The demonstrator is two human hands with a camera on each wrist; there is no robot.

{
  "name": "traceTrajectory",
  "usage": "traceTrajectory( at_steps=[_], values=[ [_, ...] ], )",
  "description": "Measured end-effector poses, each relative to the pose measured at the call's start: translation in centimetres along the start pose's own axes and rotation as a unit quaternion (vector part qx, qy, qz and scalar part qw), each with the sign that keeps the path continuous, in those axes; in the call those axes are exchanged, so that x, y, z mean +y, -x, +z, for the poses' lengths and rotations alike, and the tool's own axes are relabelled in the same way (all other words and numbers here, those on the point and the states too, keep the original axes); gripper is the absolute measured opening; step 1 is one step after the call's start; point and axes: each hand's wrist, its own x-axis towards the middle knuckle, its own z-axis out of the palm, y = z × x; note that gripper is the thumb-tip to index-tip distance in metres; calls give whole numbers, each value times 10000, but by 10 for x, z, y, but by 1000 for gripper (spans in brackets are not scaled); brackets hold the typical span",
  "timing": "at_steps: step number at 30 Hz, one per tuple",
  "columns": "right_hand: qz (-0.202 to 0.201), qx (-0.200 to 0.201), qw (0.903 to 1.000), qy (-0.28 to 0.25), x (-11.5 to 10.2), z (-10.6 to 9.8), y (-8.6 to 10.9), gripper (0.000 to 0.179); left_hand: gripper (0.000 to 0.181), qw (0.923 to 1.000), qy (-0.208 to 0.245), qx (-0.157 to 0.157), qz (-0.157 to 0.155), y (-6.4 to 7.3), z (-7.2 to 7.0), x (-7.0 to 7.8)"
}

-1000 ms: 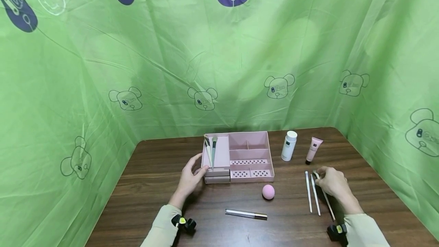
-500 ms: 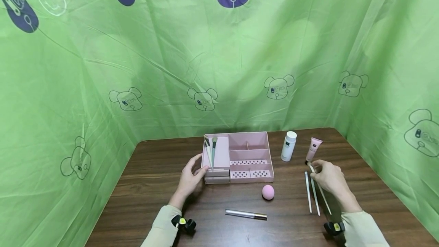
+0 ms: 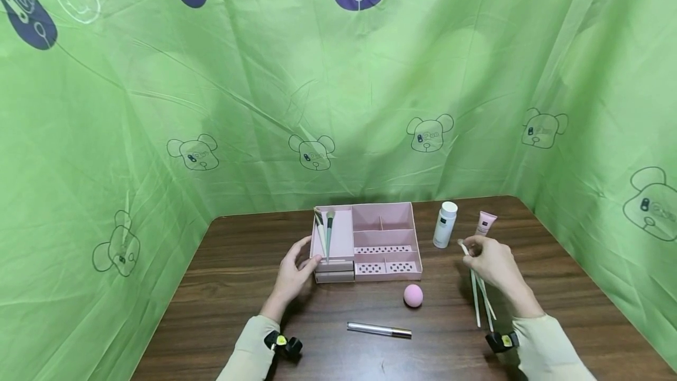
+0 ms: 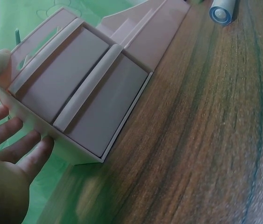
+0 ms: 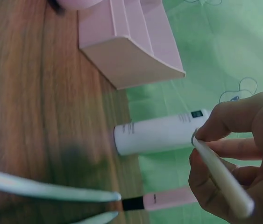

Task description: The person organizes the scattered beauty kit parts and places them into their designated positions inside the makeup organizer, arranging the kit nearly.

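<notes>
My left hand (image 3: 292,269) holds the left front corner of a pink makeup organizer (image 3: 341,231). In the left wrist view, its thumb lies over the upper rim and its fingers touch the outer side wall beside two drawers (image 4: 108,98). Two makeup brushes (image 3: 329,234) lie on the organizer's top left panel. My right hand (image 3: 494,263) pinches a pale-handled makeup brush (image 5: 224,179) between thumb and fingers, above the table. Below that hand, two more pale brushes (image 3: 476,301) lie side by side on the wood, partly hidden by it in the head view.
A white bottle (image 3: 445,225) and a pink tube (image 3: 485,222) stand at the back right, the tube partly behind my right hand. A pink ball-shaped sponge (image 3: 413,296) and a silver pen-like tube (image 3: 378,330) lie in front of the organizer. Green cloth (image 3: 338,87) surrounds the table.
My right hand has lifted the brush from the right of the row and carried it left and away from me, towards the bottle. My left hand stays at the organizer.
</notes>
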Motion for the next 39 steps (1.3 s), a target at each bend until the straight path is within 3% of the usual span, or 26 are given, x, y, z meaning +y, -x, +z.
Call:
traceTrajectory(
  at_steps=[7,17,33,39],
  values=[
    [-68,-43,9998,-159,-13,3,-9,30,58,10000,35,-1,66,0,0,1],
    [-363,226,9987,-273,-38,12,-29,31,58,9999,116,18,35,-2,1,-1],
    [-212,128,9987,-453,-80,19,-52,28,59,9999,74,13,90,-1,1,-2],
    [-395,194,9968,-667,-91,25,-56,27,59,10000,32,-7,31,0,0,0]
  ],
)
